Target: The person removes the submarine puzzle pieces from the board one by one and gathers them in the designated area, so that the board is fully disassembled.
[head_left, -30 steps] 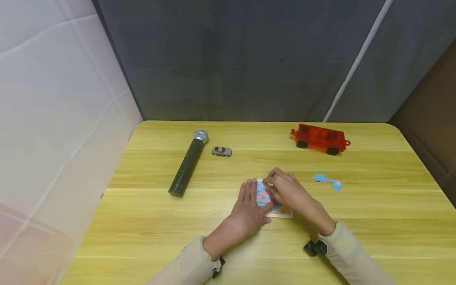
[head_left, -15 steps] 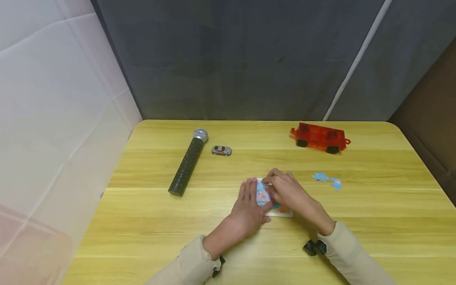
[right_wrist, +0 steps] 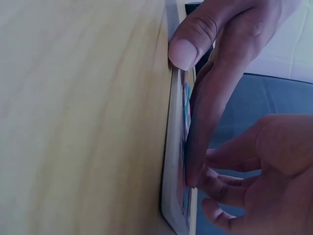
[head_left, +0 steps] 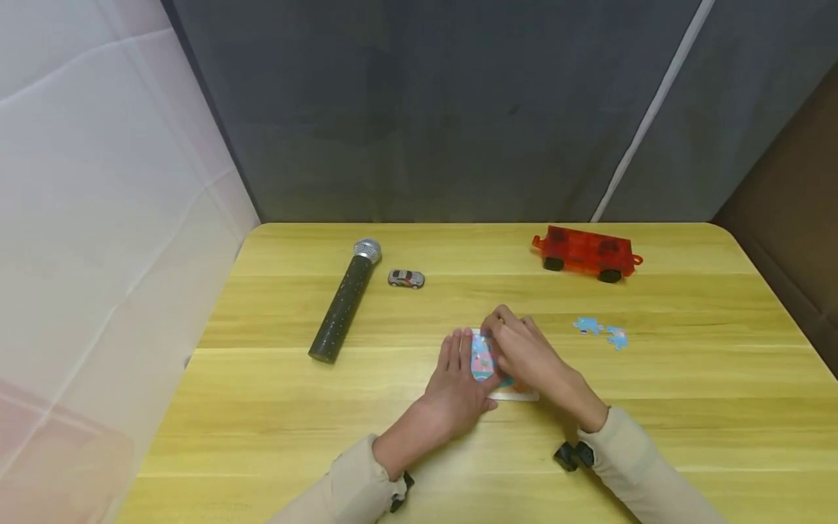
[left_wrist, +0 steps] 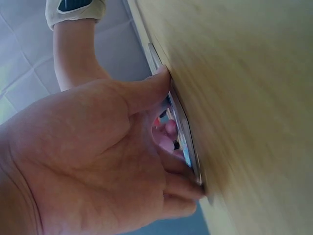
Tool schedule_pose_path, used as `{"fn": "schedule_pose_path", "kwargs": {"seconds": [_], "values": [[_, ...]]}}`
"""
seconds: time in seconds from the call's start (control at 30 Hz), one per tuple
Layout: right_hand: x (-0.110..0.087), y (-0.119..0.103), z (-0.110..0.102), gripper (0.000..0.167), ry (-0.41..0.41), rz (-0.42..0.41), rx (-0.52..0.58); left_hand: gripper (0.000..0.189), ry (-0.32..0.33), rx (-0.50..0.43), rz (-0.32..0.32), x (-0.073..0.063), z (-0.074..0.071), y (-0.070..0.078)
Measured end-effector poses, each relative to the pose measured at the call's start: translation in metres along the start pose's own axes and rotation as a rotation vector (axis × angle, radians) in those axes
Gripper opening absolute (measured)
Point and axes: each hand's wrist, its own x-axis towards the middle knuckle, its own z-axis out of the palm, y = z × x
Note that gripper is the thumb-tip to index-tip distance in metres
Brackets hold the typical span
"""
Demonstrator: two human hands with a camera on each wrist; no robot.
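Note:
A small jigsaw puzzle board (head_left: 482,356) with a white border and a colourful picture lies flat on the table. My left hand (head_left: 455,389) presses it down on the left, three fingers straight along that side, another reaching across the picture. In the right wrist view, the left thumb (right_wrist: 183,54) sits at the board's near edge. Bent over the board's right half is my right hand (head_left: 527,353), thumb and fingers drawn together low at the picture around a puzzle piece, which the fingers hide. Two loose blue puzzle pieces (head_left: 588,326) lie to the right.
A black microphone (head_left: 343,302) with a silver head lies at the left, beside a small silver toy car (head_left: 406,279). At the back right stands a red toy wagon (head_left: 585,252) with black wheels. A grey partition (head_left: 419,109) rises behind the wooden table (head_left: 262,422).
My right hand has shifted slightly left and rolled over the board; a pale edge under its fingers is now hidden. The left hand has stayed in place.

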Motion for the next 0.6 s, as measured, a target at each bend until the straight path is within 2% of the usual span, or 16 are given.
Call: {"fn": "schedule_pose_path", "kwargs": {"seconds": [0.2, 0.37, 0.6], "values": [[0.0049, 0.0054, 0.0045, 0.006, 0.066, -0.049, 0.093, 0.062, -0.015, 0.027, 0.004, 0.0002, 0.0003, 0.0001], [0.0077, 0.0071, 0.0051, 0.007, 0.039, 0.000, 0.185, 0.062, -0.011, 0.034, 0.005, 0.0007, 0.0005, 0.0004], [0.0077, 0.0069, 0.0042, 0.006, 0.024, 0.040, 0.227, 0.062, 0.009, 0.038, 0.014, 0.0005, 0.0007, 0.0012]]}}
